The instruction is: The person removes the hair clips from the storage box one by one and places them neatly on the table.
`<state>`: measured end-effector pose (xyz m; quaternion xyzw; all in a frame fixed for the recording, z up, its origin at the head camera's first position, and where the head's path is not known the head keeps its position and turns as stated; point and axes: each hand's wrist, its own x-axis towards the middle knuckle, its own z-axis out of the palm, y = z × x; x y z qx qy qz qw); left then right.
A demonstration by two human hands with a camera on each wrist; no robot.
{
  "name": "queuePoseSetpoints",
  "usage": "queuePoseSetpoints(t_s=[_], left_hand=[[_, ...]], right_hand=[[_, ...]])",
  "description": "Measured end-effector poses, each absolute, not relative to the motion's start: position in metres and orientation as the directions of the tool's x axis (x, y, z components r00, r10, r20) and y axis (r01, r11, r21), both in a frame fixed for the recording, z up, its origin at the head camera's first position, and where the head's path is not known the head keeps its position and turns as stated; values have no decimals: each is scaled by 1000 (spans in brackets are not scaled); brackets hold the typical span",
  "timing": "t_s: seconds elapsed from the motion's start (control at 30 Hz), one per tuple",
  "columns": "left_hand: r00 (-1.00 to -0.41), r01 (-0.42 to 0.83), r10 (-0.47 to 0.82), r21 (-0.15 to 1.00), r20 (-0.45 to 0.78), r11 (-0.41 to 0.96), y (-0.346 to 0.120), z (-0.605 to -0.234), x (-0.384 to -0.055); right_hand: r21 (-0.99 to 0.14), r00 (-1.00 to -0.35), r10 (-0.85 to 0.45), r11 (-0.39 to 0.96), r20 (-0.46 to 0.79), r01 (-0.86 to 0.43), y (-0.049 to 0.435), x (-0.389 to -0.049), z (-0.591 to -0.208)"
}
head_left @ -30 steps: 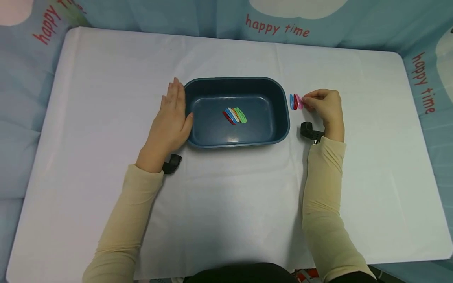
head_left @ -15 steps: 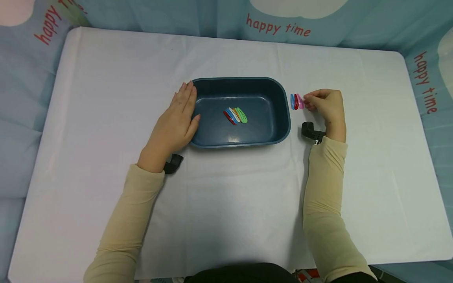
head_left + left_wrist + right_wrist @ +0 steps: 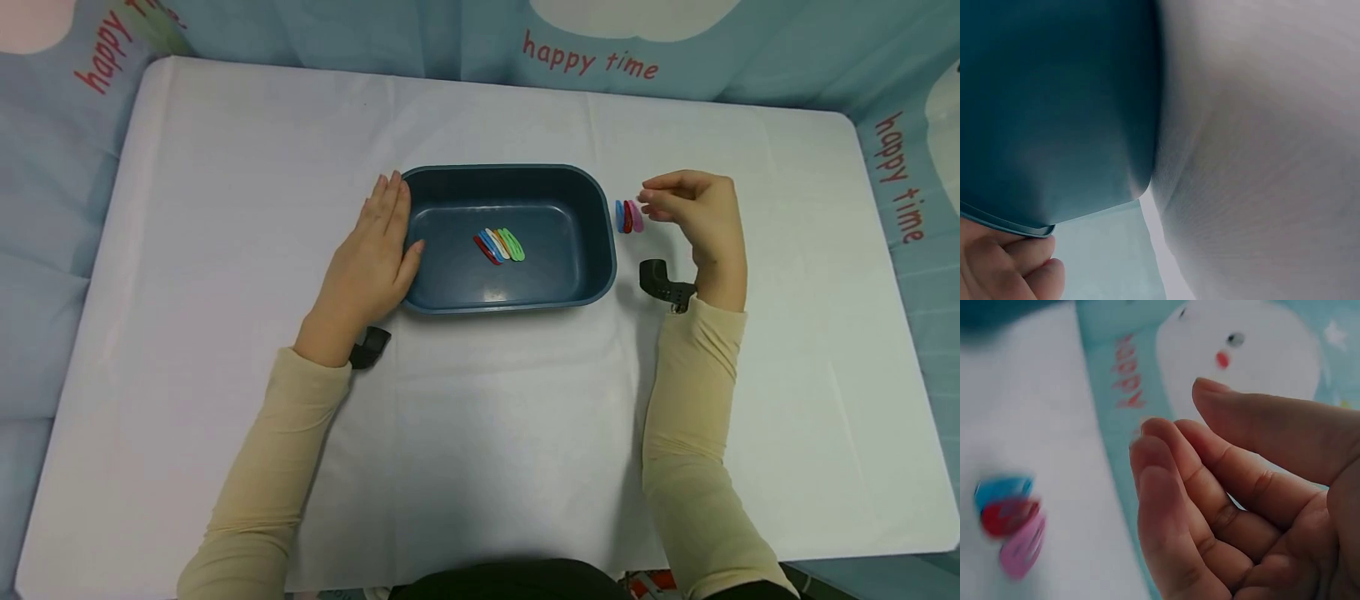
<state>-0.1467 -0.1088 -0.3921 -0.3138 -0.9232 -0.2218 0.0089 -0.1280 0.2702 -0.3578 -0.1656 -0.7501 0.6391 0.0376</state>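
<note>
My left hand (image 3: 367, 254) rests with straight fingers along the left rim of a dark blue plastic basin (image 3: 506, 307); its fingers (image 3: 1013, 269) show by the rim in the left wrist view. Inside the basin lies a slanted row of snap hair clips (image 3: 498, 247) in red, blue, white, orange and green. Right of the basin, a blue clip (image 3: 619, 216), a red clip (image 3: 627, 217) and a pink clip (image 3: 636, 217) lie side by side on the table. Just beyond them hovers my right hand (image 3: 697, 212), fingers loosely bent, thumb apart, holding nothing in the right wrist view (image 3: 1241, 500).
A white cloth covers the table (image 3: 487, 433). Light blue curtain (image 3: 480, 42) printed with "happy time" hangs along the back and sides. Each wrist wears a black camera mount (image 3: 663, 285).
My right hand has lifted off the pink hair clip and drawn slightly right. My left hand has slid rightward onto the basin's left rim, then eased back a little.
</note>
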Motion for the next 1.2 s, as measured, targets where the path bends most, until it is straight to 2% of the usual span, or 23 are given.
queuePoseSetpoints(t_s=[0.1,0.3,0.5,0.7,0.9,1.2], left_hand=[[-806,579,571,405,154,708,-109,-392,-147],[-812,567,570,403,127,719,-107,-392,-146],[-812,570,566,400,141,718,-108,-390,-145],[-813,570,562,401,150,717,-109,-389,-145],[-810,573,571,391,134,720,-109,-389,-145],[-808,576,575,384,132,721,-109,-390,-146]], right_hand=[[-984,-969,223,118,-107,136,259,-127,-349],[-968,-995,85,244,-47,66,233,-124,-334],[-907,-996,-5,414,-85,75,210,-127,-328],[-864,-991,-97,502,-91,30,195,-134,-327],[-854,-984,-149,521,-97,5,183,-142,-328],[-886,-958,-250,463,-141,10,168,-160,-340]])
